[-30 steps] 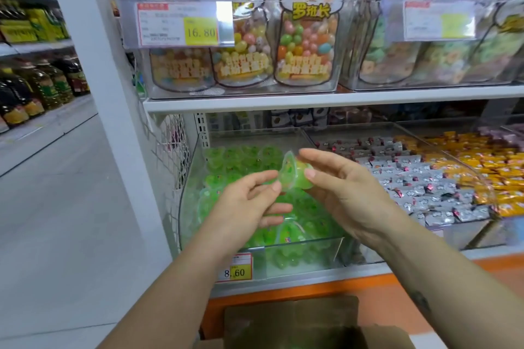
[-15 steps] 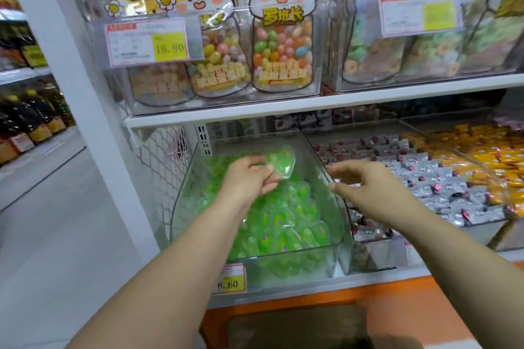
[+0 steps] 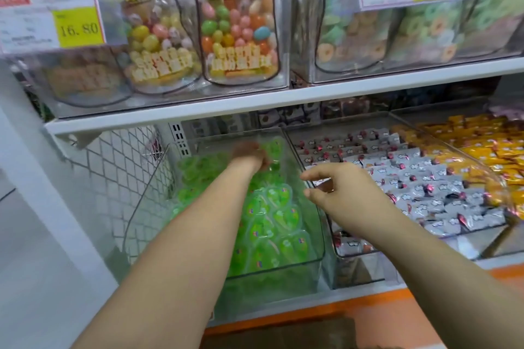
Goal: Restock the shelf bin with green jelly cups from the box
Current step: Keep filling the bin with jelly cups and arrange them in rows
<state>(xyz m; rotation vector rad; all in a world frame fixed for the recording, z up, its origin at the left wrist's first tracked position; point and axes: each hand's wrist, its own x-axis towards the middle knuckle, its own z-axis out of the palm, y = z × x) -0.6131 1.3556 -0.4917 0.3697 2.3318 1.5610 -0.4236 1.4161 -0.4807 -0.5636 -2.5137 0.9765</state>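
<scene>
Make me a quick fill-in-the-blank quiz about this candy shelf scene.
The left hand reaches into the bin of ____ jelly cups.
The right hand holds ____.
The upper-left price tag reads ____.
Missing words: green; nothing; 16.80.

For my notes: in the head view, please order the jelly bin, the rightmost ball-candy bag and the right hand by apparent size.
1. jelly bin
2. candy bag
3. right hand, nearer the camera, so it looks enlarged.
</scene>
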